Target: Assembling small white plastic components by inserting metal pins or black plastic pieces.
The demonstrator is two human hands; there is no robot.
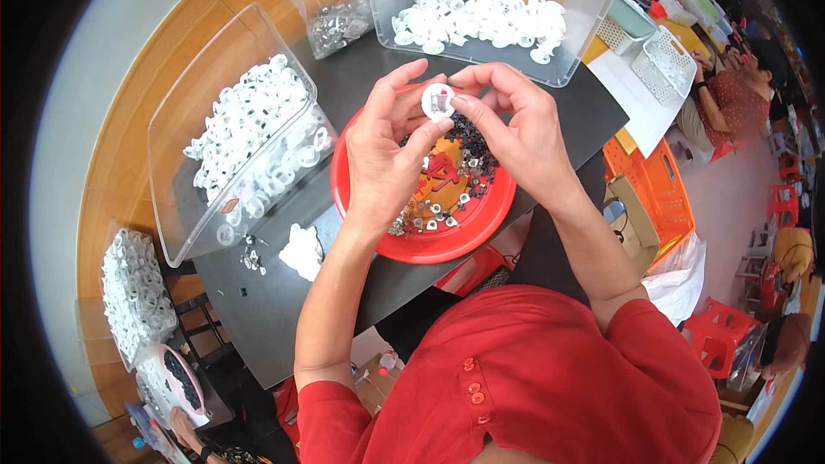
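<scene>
Between my two hands, above a red basin, is a small round white plastic part point(437, 101) with a grey metal piece at its centre. My left hand point(391, 133) pinches its left and lower edge between thumb and fingers. The thumb and fingertips of my right hand point(516, 125) press on its right side. Below them, the red basin point(424, 249) holds many small black pieces point(477, 146), shiny metal bits and a few small white pieces. My forearms cover part of the basin's rim.
A clear bin point(163, 232) full of white round parts stands left; another clear bin point(559, 69) stands at the back beside a bag of metal parts point(339, 30). A crumpled white tissue point(302, 251) lies on the dark table point(258, 326). An orange crate point(666, 189) stands right; other people sit beyond.
</scene>
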